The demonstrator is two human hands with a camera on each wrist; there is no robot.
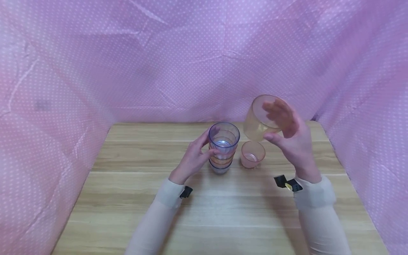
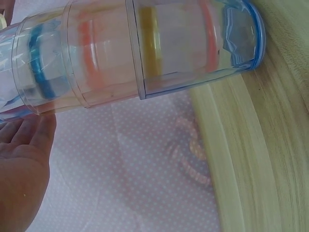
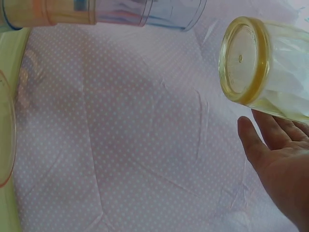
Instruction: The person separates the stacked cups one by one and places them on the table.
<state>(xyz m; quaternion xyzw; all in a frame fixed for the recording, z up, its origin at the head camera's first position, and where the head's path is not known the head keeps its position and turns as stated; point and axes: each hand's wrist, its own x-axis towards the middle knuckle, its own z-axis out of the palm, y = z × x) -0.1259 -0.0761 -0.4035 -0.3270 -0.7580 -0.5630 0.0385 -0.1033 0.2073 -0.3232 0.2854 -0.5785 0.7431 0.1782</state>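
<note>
A stack of nested clear plastic cups (image 1: 220,166) in blue, orange and pink tints stands upright on the table, a blue-rimmed cup (image 1: 224,135) at its top. My left hand (image 1: 195,156) grips the stack's upper part from the left, thumb in front and fingers behind. Raised above the table, my right hand (image 1: 296,141) holds a yellow cup (image 1: 255,125) by its side. In the right wrist view the base of the yellow cup (image 3: 241,60) faces the stack (image 3: 120,12). A pink cup (image 1: 252,156) stands upright on the table, just right of the stack.
The wooden table (image 1: 204,219) has its back edge just behind the cups. Pink dotted cloth (image 1: 178,63) hangs behind it and along both sides. Small black devices (image 1: 288,183) are strapped at the wrists over light sleeves.
</note>
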